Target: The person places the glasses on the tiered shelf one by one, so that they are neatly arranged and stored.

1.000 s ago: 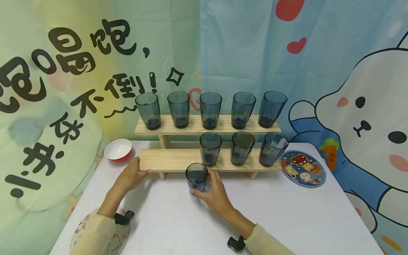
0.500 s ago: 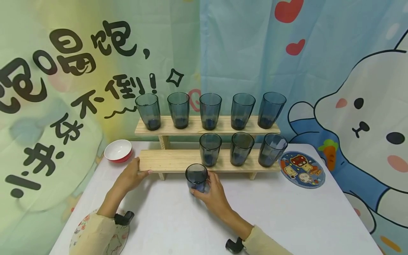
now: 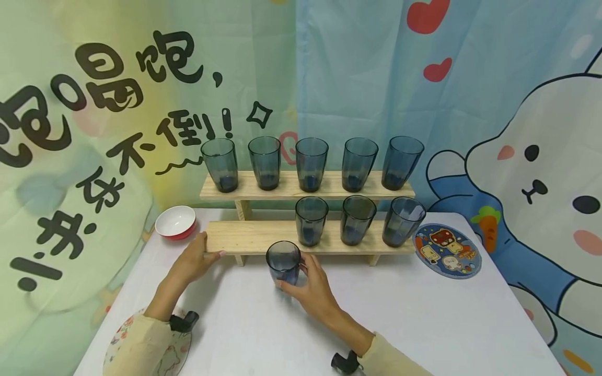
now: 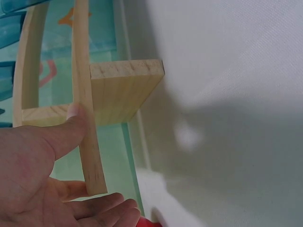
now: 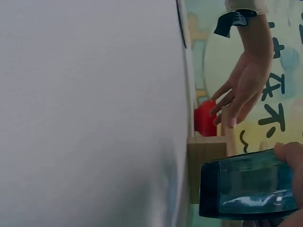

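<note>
A two-tier wooden shelf [image 3: 249, 237] stands on the table. My left hand [image 3: 190, 261] grips the left end of its lower board. In the left wrist view the thumb lies on the board's edge, with the other fingers around its end. My right hand [image 3: 317, 292] holds a blue-tinted drinking glass [image 3: 284, 267] by its side, just in front of the lower board. In the right wrist view this glass [image 5: 253, 187] appears sideways, its thick base toward the left. Three like glasses [image 3: 310, 224] stand on the lower board's right part; several [image 3: 266, 167] line the upper board.
A red and white bowl [image 3: 182, 232] sits left of the shelf. At its right lies a round blue cartoon mat [image 3: 447, 250]. A patterned plate [image 3: 176, 347] is partly under the left sleeve. A printed curtain [image 3: 348, 62] hangs behind the white table [image 3: 400, 313].
The right hand has shifted slightly left with the glass. The left hand stays on the shelf end, and the other glasses have not moved.
</note>
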{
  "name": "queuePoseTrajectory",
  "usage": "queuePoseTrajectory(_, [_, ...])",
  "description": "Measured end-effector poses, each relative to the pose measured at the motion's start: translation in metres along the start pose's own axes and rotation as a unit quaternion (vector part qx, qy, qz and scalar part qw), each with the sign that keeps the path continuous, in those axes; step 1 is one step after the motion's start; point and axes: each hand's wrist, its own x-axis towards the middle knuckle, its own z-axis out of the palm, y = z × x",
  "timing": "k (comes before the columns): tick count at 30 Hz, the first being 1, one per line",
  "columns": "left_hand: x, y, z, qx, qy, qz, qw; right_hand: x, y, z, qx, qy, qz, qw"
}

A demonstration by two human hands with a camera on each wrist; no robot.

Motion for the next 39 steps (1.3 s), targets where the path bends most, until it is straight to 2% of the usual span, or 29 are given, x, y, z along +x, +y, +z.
queuePoseTrajectory(8, [0.001,0.000,0.000,0.002,-0.001,-0.001,1.0000,0.015,-0.025,0.004,0.005,0.003,-0.006,1.0000])
queuePoseTrajectory(23, [0.000,0.002,-0.001,-0.010,-0.001,0.000,1.0000,0.052,-0.055,0.030,0.025,0.006,-0.037,0.9990])
queuePoseTrajectory(32, [0.001,0.001,0.000,-0.019,0.002,0.000,0.9998,0.081,-0.055,0.045,0.021,0.023,-0.038,0.9988])
queuePoseTrajectory(39, [0.001,0.000,0.001,-0.012,0.004,0.000,0.9999,0.093,-0.053,0.047,0.016,0.034,-0.020,0.9991])
